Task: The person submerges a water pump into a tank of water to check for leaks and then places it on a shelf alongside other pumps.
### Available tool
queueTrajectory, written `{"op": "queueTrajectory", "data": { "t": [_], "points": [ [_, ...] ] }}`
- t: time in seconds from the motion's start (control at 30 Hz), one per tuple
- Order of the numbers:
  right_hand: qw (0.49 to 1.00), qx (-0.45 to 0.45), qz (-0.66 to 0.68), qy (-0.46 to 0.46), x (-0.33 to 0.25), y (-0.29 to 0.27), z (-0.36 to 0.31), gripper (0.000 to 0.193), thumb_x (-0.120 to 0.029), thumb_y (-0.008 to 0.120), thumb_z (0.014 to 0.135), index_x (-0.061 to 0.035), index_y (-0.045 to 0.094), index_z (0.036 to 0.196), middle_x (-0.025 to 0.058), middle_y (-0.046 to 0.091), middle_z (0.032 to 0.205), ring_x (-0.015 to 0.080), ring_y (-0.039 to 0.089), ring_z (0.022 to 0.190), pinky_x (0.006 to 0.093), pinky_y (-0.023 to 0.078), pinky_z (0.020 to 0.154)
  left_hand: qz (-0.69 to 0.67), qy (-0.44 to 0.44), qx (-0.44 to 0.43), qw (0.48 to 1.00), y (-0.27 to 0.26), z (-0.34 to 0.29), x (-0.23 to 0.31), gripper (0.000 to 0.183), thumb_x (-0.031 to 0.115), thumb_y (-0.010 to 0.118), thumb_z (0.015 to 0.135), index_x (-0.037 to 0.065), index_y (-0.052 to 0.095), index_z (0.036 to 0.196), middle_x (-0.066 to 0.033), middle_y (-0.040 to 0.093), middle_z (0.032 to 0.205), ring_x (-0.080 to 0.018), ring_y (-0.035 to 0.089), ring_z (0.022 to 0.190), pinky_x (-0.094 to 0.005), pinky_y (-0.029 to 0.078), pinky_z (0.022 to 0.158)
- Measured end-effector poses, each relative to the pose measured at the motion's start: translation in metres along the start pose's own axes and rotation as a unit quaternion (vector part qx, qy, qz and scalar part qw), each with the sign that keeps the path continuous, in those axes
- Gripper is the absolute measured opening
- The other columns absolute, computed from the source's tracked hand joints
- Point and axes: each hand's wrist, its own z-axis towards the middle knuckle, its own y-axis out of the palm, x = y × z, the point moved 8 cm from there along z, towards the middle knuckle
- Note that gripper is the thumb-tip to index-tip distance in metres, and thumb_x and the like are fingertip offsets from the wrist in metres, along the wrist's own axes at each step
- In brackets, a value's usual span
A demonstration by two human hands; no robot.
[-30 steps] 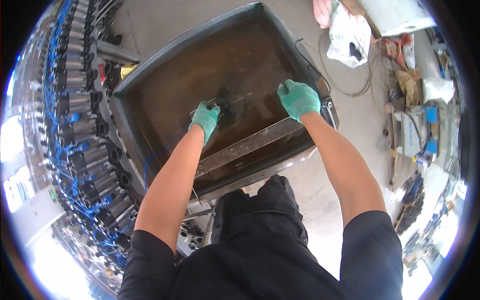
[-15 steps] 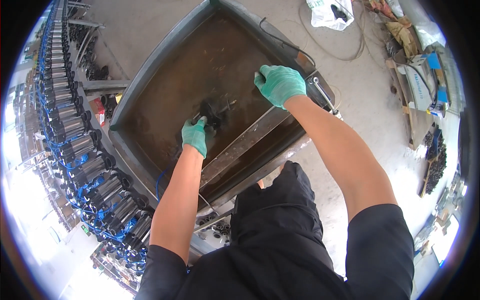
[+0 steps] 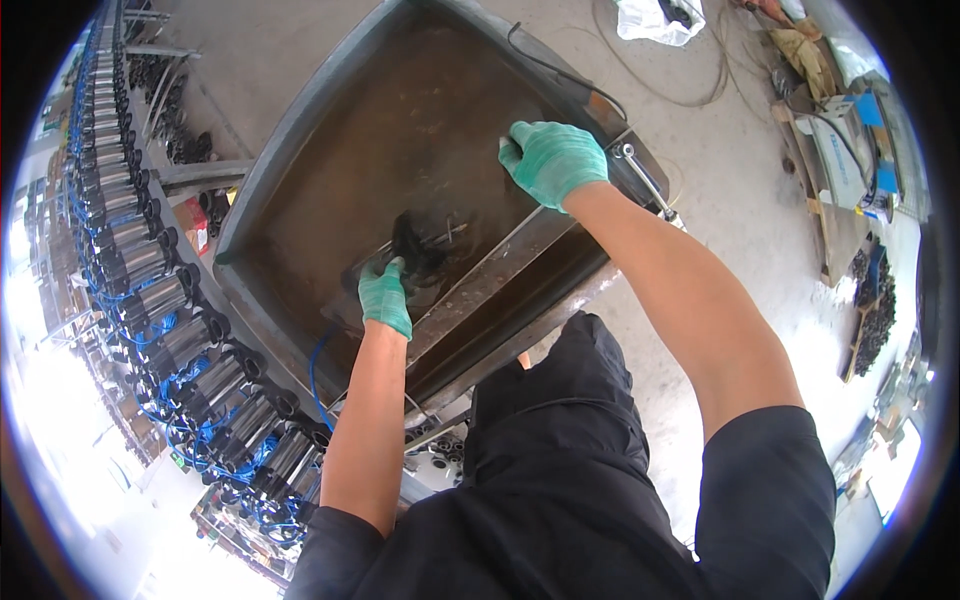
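Observation:
A large grey tub full of murky brown water stands in front of me. My left hand, in a green glove, is closed on a black part with thin metal rods, partly at the water's surface. Most of the part's lower side is hidden in the water. My right hand, gloved the same, is curled closed over the tub's right side. What it holds, if anything, is hidden. Just below it runs a flat metal bar across the tub.
A metal rod cylinder is fixed at the tub's right edge. Along the left stands a long row of shiny cylinders with blue hoses. A white bag, loose cable and boxes on a pallet lie to the right.
My left hand and the black part have moved slightly; more of the part and its rods shows above the water. My right hand has shifted a little left and away from me.

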Motion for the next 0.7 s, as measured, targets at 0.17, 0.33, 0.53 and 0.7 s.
{"op": "queueTrajectory", "data": {
  "t": [0.17, 0.33, 0.53, 0.7],
  "points": [
    [1.0, -0.009, -0.015, -0.003, 0.0, 0.0, -0.001, 0.04, -0.038, 0.041, 0.103, -0.008, 0.068, 0.103, 0.0135, 0.073, 0.098, 0.0348, 0.069, 0.094, 0.0477, 0.054, 0.084, 0.058, 0.03, 0.068, 0.996, -0.014, -0.001, 0.004, 0.019, 0.013, 0.067, 0.091, 0.009, 0.067, 0.11, -0.0015, 0.066, 0.083, -0.0109, 0.048, 0.048, -0.0274, 0.038, 0.042],
    [1.0, -0.018, -0.023, 0.001, 0.005, 0.002, 0.0, 0.041, -0.038, 0.04, 0.103, -0.0093, 0.07, 0.107, 0.0116, 0.073, 0.097, 0.0331, 0.071, 0.093, 0.0471, 0.056, 0.081, 0.043, 0.024, 0.097, 0.994, -0.015, 0.0, 0.0, 0.017, 0.016, 0.066, 0.091, 0.009, 0.068, 0.106, -0.0024, 0.066, 0.083, -0.0117, 0.046, 0.045, -0.0275, 0.037, 0.041],
    [1.0, 0.0, -0.019, -0.021, -0.006, -0.002, 0.0, 0.04, -0.038, 0.041, 0.103, -0.0103, 0.07, 0.107, 0.012, 0.073, 0.098, 0.0331, 0.071, 0.093, 0.0472, 0.056, 0.081, 0.038, 0.072, 0.099, 0.992, -0.038, 0.026, -0.013, 0.021, 0.02, 0.067, 0.091, 0.01, 0.066, 0.11, -0.0023, 0.065, 0.083, -0.0128, 0.046, 0.045, -0.0292, 0.038, 0.042],
    [1.0, -0.006, -0.021, -0.009, 0.001, -0.001, -0.002, 0.041, -0.038, 0.041, 0.103, -0.0098, 0.07, 0.108, 0.0122, 0.074, 0.099, 0.0327, 0.07, 0.096, 0.0471, 0.056, 0.083, 0.047, 0.02, 0.106, 0.993, -0.022, 0.007, -0.006, 0.021, 0.02, 0.068, 0.09, 0.009, 0.065, 0.108, -0.0015, 0.064, 0.083, -0.0125, 0.045, 0.045, -0.0287, 0.037, 0.042]
  ]
}}
